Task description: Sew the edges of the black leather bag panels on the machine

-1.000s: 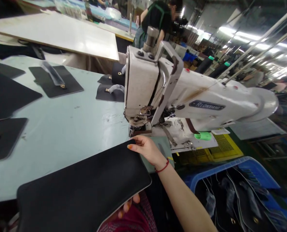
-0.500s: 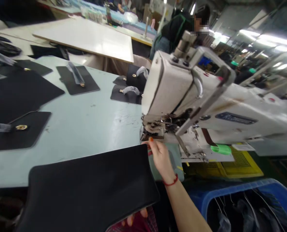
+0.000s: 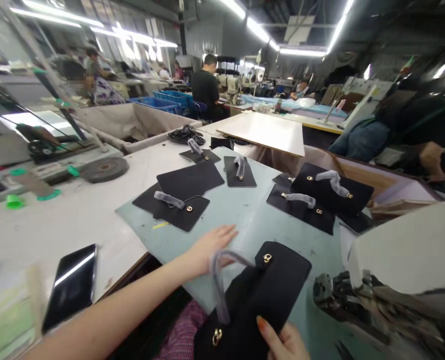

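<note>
At the near edge of the pale green bench (image 3: 245, 215), the black bag panel (image 3: 260, 295) lies partly over the edge, its flap end with a gold clasp (image 3: 267, 258) resting on the surface and its lower end, with a second gold fitting (image 3: 217, 336), hanging toward the lap. A wrapped grey handle (image 3: 218, 280) arches between the two fittings.

Hand state:
- The right hand (image 3: 282, 342) grips the panel's lower edge, thumb on top; only part of the hand is in view.
- The left hand (image 3: 211, 247) is open, fingers extended and flat, reaching over the bench just beside the handle. It holds nothing.

Recommended handling:
1. Keep the right thumb pinned on the panel so that it does not slide off the edge.
2. Lay the left palm flat on the panel or the bench beside it; avoid catching the handle loop, which stands up and could snag.
3. Keep the panel flat and unfolded, so that the clasp does not scuff the dark face.
4. Keep it clear of the sewing machine head (image 3: 395, 270), which sits just to the right.

More black panels (image 3: 301, 207) with wrapped handles lie spread farther along the bench, well apart from the hands. A phone (image 3: 70, 285) lies to the left on the adjoining white surface. Other people work in the background.
</note>
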The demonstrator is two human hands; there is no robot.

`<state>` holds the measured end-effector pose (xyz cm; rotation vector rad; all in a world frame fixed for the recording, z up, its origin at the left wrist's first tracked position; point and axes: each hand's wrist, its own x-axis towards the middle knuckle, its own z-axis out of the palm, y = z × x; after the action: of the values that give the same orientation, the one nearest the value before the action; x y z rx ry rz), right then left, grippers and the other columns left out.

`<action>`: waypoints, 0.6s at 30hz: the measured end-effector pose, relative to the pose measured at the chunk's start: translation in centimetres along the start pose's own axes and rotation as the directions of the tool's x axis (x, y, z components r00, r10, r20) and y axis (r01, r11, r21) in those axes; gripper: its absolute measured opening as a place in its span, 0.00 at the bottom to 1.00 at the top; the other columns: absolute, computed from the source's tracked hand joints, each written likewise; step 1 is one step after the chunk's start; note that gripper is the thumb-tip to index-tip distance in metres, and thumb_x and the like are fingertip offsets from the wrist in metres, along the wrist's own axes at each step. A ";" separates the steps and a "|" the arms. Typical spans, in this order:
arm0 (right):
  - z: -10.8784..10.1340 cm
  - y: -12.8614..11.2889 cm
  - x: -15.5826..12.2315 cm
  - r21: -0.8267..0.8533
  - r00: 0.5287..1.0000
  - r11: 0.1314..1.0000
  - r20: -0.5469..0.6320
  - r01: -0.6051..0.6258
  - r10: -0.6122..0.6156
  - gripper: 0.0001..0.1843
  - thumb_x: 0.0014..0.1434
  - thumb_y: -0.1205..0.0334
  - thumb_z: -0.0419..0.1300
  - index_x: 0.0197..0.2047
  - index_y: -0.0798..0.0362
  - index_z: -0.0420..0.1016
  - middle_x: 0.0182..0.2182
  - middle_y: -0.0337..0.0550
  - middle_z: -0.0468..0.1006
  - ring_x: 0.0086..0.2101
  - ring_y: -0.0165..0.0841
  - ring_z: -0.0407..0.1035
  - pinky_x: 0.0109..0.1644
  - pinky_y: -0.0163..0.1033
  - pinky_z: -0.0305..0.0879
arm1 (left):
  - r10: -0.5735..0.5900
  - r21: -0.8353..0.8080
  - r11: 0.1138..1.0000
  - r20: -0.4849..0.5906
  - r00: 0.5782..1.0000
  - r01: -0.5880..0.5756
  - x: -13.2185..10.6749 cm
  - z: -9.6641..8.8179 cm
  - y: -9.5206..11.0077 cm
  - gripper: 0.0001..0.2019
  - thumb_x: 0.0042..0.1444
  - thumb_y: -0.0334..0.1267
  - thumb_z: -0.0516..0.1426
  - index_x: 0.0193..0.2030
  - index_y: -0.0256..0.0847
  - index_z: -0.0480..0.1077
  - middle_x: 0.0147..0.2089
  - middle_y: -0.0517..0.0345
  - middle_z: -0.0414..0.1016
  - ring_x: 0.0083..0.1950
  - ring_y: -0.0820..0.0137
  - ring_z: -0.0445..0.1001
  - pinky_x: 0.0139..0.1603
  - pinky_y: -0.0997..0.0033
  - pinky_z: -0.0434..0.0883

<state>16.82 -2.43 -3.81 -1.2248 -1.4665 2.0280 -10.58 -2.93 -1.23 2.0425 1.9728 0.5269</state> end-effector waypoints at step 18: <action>-5.3 4.7 10.6 -0.916 0.533 -0.059 0.283 0.397 -0.797 0.20 0.67 0.57 0.52 0.59 0.56 0.68 0.59 0.53 0.71 0.56 0.46 0.69 0.54 0.53 0.72 | -0.325 0.330 0.835 -0.352 0.878 0.441 6.7 -13.4 -16.4 0.16 0.65 0.39 0.45 0.46 0.40 0.72 0.53 0.43 0.71 0.56 0.54 0.69 0.53 0.56 0.68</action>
<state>16.05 6.23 -13.11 -0.7494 -2.4548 0.0634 -30.97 3.61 4.46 1.7513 2.7839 0.3553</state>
